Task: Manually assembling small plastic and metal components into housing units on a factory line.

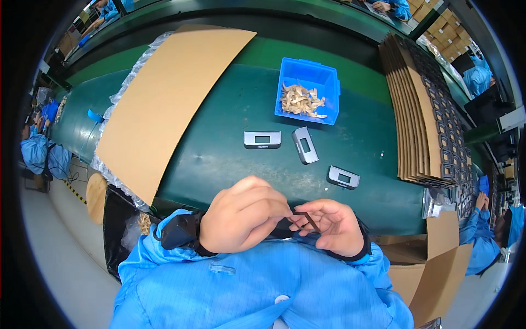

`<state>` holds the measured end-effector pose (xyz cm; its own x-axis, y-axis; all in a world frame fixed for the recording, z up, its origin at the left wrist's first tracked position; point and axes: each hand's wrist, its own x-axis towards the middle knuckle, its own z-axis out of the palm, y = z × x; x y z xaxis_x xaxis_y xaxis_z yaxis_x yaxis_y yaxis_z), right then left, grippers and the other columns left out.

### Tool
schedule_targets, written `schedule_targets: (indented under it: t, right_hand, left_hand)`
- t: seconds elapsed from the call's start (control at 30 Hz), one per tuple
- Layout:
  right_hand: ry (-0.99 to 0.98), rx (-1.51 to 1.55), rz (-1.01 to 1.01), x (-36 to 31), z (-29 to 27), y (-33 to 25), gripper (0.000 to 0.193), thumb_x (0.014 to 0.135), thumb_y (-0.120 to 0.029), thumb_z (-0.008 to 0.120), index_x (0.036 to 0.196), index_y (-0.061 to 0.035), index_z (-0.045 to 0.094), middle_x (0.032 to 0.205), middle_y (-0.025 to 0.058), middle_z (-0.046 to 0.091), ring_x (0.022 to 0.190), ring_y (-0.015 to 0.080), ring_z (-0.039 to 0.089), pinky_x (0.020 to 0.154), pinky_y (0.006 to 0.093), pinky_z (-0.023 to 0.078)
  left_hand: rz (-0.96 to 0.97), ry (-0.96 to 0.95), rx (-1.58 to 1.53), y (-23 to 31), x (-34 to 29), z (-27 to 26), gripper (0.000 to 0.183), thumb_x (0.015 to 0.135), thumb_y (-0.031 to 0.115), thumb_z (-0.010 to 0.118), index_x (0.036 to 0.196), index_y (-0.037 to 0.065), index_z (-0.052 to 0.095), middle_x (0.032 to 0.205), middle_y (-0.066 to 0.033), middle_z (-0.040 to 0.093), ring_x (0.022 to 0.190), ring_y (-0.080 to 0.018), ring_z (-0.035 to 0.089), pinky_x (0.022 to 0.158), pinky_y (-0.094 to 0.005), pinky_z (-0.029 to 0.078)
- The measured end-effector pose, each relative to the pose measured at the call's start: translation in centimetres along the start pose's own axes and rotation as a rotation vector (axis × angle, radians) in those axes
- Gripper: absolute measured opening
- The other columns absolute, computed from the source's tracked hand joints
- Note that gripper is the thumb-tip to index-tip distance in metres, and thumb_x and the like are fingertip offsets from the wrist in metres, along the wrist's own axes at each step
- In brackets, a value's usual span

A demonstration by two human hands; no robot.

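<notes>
Close to my body, my right hand (pixel 333 227) is turned palm up with curled fingers, supporting a small thin dark rectangular frame (pixel 313 221). From the other side my left hand (pixel 241 214) meets it, its fingers pinched together at the frame's left end. What those fingertips grip is too small to make out. Beyond my hands, three grey plastic housings with rectangular windows lie on the green work surface: one housing (pixel 262 140) lies level, another housing (pixel 304 146) is turned steeply, and a third housing (pixel 343 177) lies nearest my right hand.
A blue bin (pixel 332 90) with tan curled strips (pixel 300 100) stands farther back. A large cardboard sheet (pixel 164 104) covers the left side. Stacked cardboard sheets (pixel 408 109) with rows of dark parts (pixel 450 120) rise at right. An open carton (pixel 441 268) sits lower right. Other people work around the edges.
</notes>
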<state>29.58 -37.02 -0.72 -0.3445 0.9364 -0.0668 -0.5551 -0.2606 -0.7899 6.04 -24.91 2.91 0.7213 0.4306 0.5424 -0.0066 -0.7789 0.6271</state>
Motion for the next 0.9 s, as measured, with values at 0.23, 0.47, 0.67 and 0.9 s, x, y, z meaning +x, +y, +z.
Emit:
schedule_targets:
  t: [0.23, 0.47, 0.67, 0.9]
  right_hand:
    - [0.118, -0.205, -0.058, 0.3, 0.6, 0.0, 0.059, 0.078, 0.011, 0.083, 0.132, 0.0042, 0.061, 0.132, 0.0162, 0.064, 0.113, 0.017, 0.066, 0.093, 0.0289, 0.057]
    - [0.468, -0.946, -0.374, 0.1, -0.9, -0.5, 0.057, 0.068, -0.004, 0.092, 0.12, -0.0015, 0.068, 0.113, 0.0096, 0.065, 0.096, 0.0145, 0.062, 0.077, 0.0267, 0.052]
    - [0.597, -1.282, -0.513, 0.4, -1.6, -0.5, 0.046, 0.068, -0.006, 0.091, 0.109, -0.0031, 0.07, 0.106, 0.0122, 0.066, 0.094, 0.0247, 0.065, 0.079, 0.0337, 0.053]
    - [0.601, -1.36, -0.546, -0.1, -2.4, 0.1, 0.043, 0.065, -0.008, 0.092, 0.102, -0.0024, 0.07, 0.103, 0.0127, 0.065, 0.092, 0.0306, 0.063, 0.079, 0.0381, 0.051]
  left_hand:
    - [0.043, -0.096, 0.021, -0.2, -0.5, -0.6, 0.029, 0.078, 0.001, 0.076, 0.107, 0.006, 0.071, 0.106, -0.006, 0.07, 0.092, -0.0269, 0.066, 0.072, -0.0356, 0.057]
    - [-0.104, -0.099, 0.493, -5.9, 4.0, -1.7, 0.052, 0.078, 0.004, 0.076, 0.128, 0.001, 0.061, 0.115, -0.0151, 0.07, 0.107, -0.0355, 0.065, 0.089, -0.0435, 0.055]
    - [-0.221, -0.422, 0.72, -6.9, 5.0, 1.2, 0.045, 0.078, 0.001, 0.066, 0.123, 0.002, 0.063, 0.113, -0.0079, 0.069, 0.103, -0.0275, 0.065, 0.083, -0.0374, 0.058]
    - [-0.091, -0.151, 0.69, -4.9, 4.0, -1.2, 0.043, 0.071, 0.001, 0.076, 0.113, 0.01, 0.073, 0.107, -0.0077, 0.065, 0.094, -0.026, 0.068, 0.073, -0.0347, 0.059]
